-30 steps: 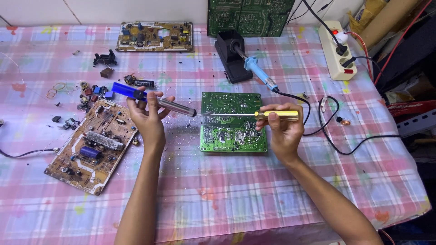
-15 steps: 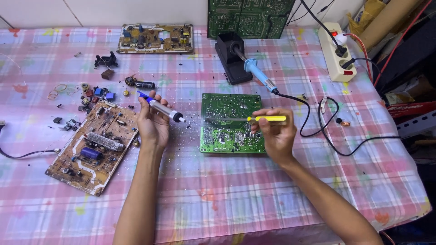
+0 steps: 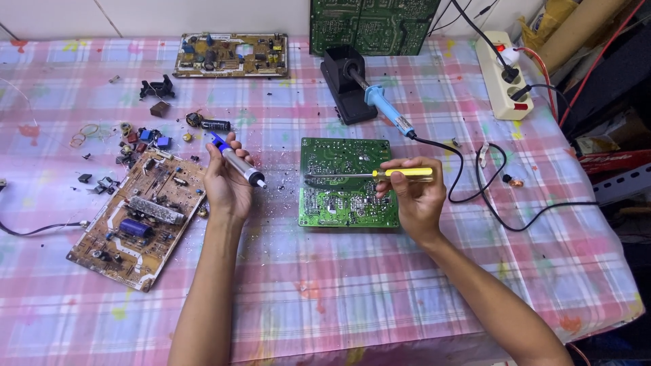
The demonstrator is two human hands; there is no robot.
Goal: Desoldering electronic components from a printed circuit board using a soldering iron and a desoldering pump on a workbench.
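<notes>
My left hand (image 3: pixel 227 186) grips a silver desoldering pump (image 3: pixel 237 163) with a blue plunger end, its white tip pointing down-right toward the cloth. My right hand (image 3: pixel 415 196) holds a yellow-handled screwdriver (image 3: pixel 369 175) lying level, its shaft stretched leftward over a green circuit board (image 3: pixel 346 196) that lies solder side up in the middle of the table. The pump tip stays left of that board, apart from it.
A brown component board (image 3: pixel 132 217) lies at the left among several loose parts (image 3: pixel 139 139). A blue soldering iron (image 3: pixel 383 108) rests in a black stand (image 3: pixel 342 81). A second brown board (image 3: pixel 230 54), a white power strip (image 3: pixel 505 74) and black cables (image 3: pixel 488 196) lie behind and right.
My left hand has pulled the pump back and tilted it, tip away from the green board. My right hand has shifted the screwdriver left across the board.
</notes>
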